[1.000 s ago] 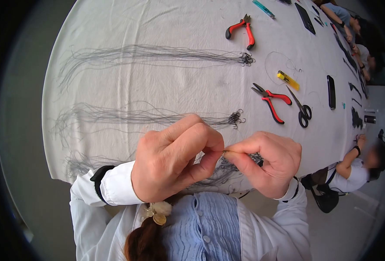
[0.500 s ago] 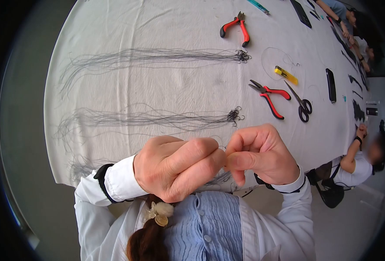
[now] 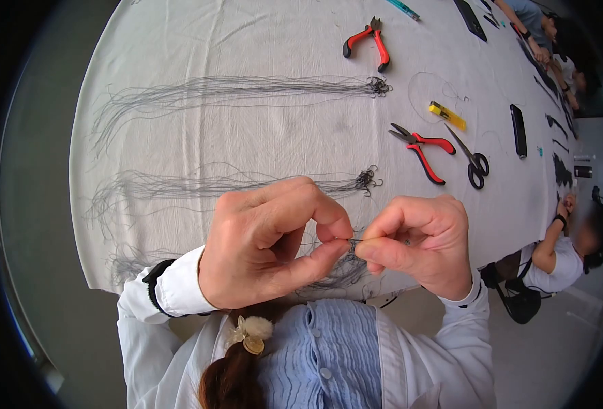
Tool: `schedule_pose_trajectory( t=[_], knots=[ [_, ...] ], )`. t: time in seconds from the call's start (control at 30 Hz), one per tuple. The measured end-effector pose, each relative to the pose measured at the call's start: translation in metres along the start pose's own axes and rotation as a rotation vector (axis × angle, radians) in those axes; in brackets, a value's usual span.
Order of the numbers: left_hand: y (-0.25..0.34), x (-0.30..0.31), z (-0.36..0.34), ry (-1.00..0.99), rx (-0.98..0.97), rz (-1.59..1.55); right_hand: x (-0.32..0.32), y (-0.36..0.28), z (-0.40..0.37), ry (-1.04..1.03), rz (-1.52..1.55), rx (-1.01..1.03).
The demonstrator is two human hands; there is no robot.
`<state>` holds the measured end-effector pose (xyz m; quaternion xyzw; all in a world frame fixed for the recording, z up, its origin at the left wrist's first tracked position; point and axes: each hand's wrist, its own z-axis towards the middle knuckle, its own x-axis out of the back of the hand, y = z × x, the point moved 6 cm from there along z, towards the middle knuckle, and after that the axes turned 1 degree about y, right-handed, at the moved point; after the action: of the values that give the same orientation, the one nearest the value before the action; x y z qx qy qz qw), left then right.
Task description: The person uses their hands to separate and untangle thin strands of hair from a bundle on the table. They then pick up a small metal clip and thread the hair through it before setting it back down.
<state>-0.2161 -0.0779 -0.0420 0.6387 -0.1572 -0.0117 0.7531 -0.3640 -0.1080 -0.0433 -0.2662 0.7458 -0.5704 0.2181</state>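
Over the near edge of the table, my left hand [image 3: 270,245] pinches a thin fishing line [image 3: 309,243] between thumb and forefinger. My right hand [image 3: 420,245] has thumb and forefinger closed on a small dark fish hook [image 3: 356,240], mostly covered by the fingertips. The two hands' fingertips almost meet there. Beyond my hands lies one bundle of fishing line [image 3: 247,183], with dark hooks [image 3: 367,180] clustered at its right end. A farther bundle [image 3: 247,87] lies alongside it, also with hooks [image 3: 380,86]. A third tangle of line [image 3: 345,271] is partly hidden under my hands.
Red-handled pliers [image 3: 420,146] and black scissors [image 3: 476,163] lie to the right, near a yellow cutter [image 3: 448,116]. Red-handled nippers [image 3: 369,44] lie farther back. Black phones [image 3: 518,131] rest on the white cloth [image 3: 301,136]. Other people [image 3: 560,255] sit along the right side.
My left hand has turned and its fingers have opened into a loop-shaped pinch, with the line now visible. My right hand has shifted slightly, and the dark hook now shows between the fingertips.
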Motion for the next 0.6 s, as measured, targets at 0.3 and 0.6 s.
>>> schedule_pose_trajectory(
  t=[0.3,0.6],
  knots=[
    [0.006,0.0,-0.001,0.013,-0.052,0.092,-0.001,0.002,0.0,0.003,-0.016,-0.016],
    [0.008,-0.002,-0.003,0.009,-0.067,0.115,-0.004,-0.016,-0.004,0.073,-0.398,0.26]
  ],
)
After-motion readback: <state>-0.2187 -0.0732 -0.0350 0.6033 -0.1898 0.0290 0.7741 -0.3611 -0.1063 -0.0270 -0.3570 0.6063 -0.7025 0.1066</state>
